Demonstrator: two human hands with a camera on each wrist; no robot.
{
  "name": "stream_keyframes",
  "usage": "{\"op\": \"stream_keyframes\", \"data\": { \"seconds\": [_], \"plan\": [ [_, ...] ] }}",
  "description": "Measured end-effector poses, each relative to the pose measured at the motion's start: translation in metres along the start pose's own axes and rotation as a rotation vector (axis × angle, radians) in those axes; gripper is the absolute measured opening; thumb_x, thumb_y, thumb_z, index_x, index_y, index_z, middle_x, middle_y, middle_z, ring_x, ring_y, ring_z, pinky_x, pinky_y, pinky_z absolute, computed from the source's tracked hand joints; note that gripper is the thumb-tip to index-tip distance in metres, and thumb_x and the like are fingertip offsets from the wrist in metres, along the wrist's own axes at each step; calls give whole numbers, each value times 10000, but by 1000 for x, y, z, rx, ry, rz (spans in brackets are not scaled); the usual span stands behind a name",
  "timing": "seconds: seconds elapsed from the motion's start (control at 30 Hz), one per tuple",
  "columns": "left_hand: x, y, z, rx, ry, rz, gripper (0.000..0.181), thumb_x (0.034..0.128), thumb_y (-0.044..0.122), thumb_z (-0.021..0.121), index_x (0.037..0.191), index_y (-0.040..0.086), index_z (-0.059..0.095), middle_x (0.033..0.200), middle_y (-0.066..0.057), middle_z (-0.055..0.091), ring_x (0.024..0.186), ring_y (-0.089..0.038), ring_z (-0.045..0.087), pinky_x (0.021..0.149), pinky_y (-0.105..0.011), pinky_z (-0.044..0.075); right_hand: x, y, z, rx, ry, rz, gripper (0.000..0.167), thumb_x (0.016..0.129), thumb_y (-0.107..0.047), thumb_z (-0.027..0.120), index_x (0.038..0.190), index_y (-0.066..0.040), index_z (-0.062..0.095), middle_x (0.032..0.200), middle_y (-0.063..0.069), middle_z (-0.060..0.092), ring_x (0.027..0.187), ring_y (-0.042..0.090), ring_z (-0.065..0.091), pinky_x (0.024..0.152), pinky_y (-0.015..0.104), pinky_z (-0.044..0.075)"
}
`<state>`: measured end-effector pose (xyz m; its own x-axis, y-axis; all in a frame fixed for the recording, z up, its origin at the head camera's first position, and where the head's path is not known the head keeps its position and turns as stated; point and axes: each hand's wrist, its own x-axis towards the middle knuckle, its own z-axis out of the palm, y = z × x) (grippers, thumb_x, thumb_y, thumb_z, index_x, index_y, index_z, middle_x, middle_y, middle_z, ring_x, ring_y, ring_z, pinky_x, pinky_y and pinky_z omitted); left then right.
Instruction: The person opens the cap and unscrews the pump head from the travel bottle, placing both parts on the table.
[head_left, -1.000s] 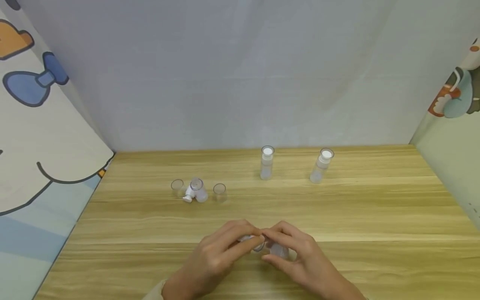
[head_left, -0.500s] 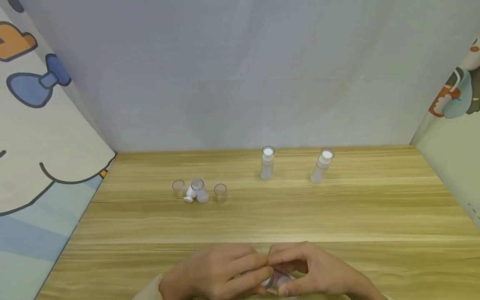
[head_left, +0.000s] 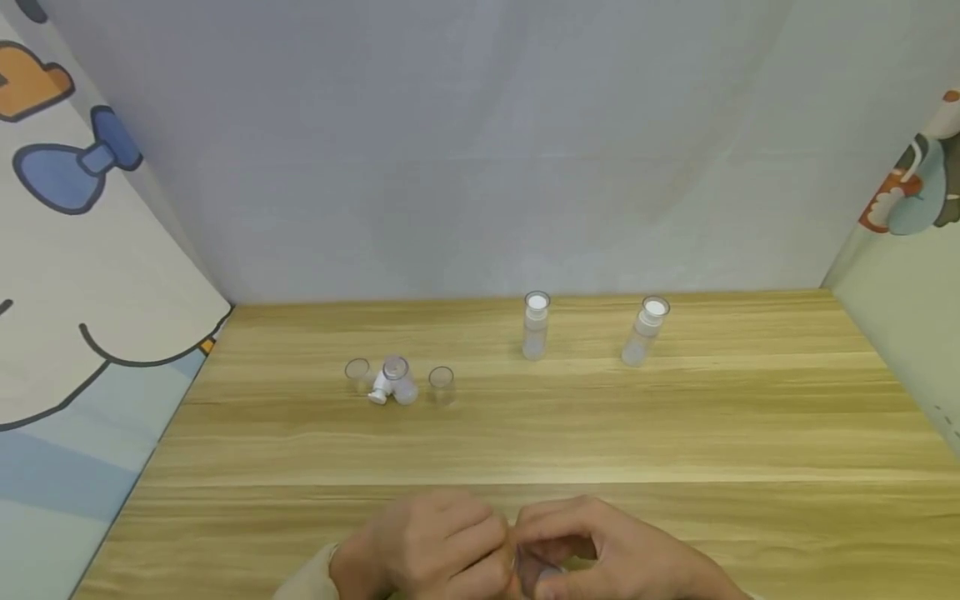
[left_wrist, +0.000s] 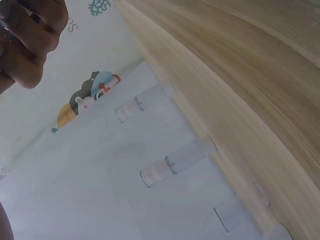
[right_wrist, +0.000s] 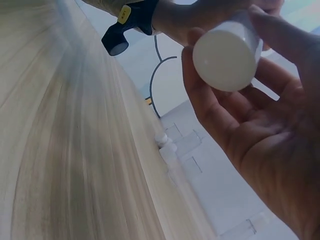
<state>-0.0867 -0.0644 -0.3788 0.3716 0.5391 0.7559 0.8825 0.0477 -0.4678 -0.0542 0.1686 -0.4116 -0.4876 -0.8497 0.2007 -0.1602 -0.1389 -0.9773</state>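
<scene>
My right hand [head_left: 600,546] holds a small frosted bottle [right_wrist: 225,60] between thumb and fingers, its round white base facing the right wrist camera. Against its other end is my left hand [head_left: 450,546], fingers curled round the bottle's top, which they mostly hide. Both hands meet low in the head view, near the table's front. From the head, only a sliver of the bottle shows between the right thumb and fingers.
Two upright bottles with white tops [head_left: 535,329] [head_left: 643,333] stand at the back of the wooden table [head_left: 675,433]. Farther left are clear cups or caps [head_left: 442,385] [head_left: 357,375], a small bottle [head_left: 405,390] and a white nozzle-like piece [head_left: 381,388]. A pale curtain [head_left: 480,167] hangs behind.
Both hands have come down toward the person with the bottle. The left fingers have curled further and now cover the top whose rim showed before. Things on the table stay put.
</scene>
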Motion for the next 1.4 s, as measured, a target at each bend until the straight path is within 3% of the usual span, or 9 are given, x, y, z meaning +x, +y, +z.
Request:
{"op": "stream_keyframes", "data": {
  "seconds": [0.3, 0.43, 0.63, 0.77, 0.83, 0.93, 1.03, 1.2, 1.4],
  "plan": [
    [0, -5, -1, 9, -94, -159, 389, 1091, 104, 462, 709, 148, 519, 650, 102, 451, 545, 31, 270, 541, -39, 182, 0, -1, 0, -127, 103, -106, 345, 1016, 38, 593, 1338, -65, 658, 993, 117, 594, 943, 13, 552, 778, 263, 608],
    [-3, 0, -2, 55, -177, -270, 374, 1095, 127, 472, 723, 143, 513, 646, 96, 401, 542, 24, 235, 522, -51, 149, 0, 1, 2, -251, 227, -150, 418, 955, 47, 692, 1359, -55, 666, 988, 83, 601, 914, 57, 567, 761, 248, 595],
    [-4, 7, 3, 142, -345, -529, 377, 1093, 131, 424, 729, 158, 518, 610, 92, 386, 567, 15, 211, 499, -78, 143, 6, 13, 8, -492, 463, -215, 468, 865, 8, 812, 1317, -34, 697, 1021, 39, 675, 868, 112, 636, 744, 227, 599],
    [-6, 7, 6, 168, -387, -594, 383, 1095, 151, 389, 744, 157, 544, 604, 98, 448, 548, 2, 274, 491, -81, 201, 7, 17, 8, -594, 548, -237, 490, 828, -4, 854, 1294, -41, 709, 1055, 32, 698, 873, 114, 665, 763, 222, 607],
    [-6, 6, 6, 155, -405, -610, 369, 1118, 218, 397, 827, 149, 613, 700, 83, 571, 585, -13, 440, 521, -80, 364, 6, 16, 6, -599, 563, -225, 482, 835, -15, 852, 1293, -53, 708, 1051, 26, 697, 870, 110, 668, 769, 231, 615],
    [-5, 5, 3, 48, -443, -667, 254, 1112, 317, 491, 1083, 136, 668, 1047, 9, 683, 889, -105, 652, 781, -201, 579, 3, 14, 2, -557, 582, -163, 467, 855, -21, 838, 1301, -67, 705, 1056, 24, 702, 886, 95, 672, 823, 236, 626],
    [-4, 2, -3, -130, -447, -725, 337, 1041, 299, 647, 1331, 136, 596, 1360, -60, 585, 1192, -180, 611, 969, -310, 575, -1, 12, -2, -474, 565, -86, 464, 887, -22, 806, 1334, -68, 689, 1093, 30, 702, 949, 83, 672, 906, 260, 624],
    [-6, -3, -11, -328, -371, -688, 455, 945, 144, 767, 1366, 134, 597, 1387, -72, 559, 1239, -194, 565, 970, -282, 546, -5, 9, -8, -374, 474, -56, 467, 920, 17, 751, 1369, -68, 659, 1135, 47, 692, 993, 108, 659, 938, 285, 612],
    [-7, -7, -14, -377, -324, -574, 244, 947, 107, 762, 1175, 121, 674, 1228, -34, 635, 1101, -148, 637, 1003, -216, 540, -5, 7, -11, -324, 398, -66, 484, 923, 50, 730, 1380, -84, 651, 1125, 51, 687, 976, 134, 644, 934, 299, 612]
  ]
}}
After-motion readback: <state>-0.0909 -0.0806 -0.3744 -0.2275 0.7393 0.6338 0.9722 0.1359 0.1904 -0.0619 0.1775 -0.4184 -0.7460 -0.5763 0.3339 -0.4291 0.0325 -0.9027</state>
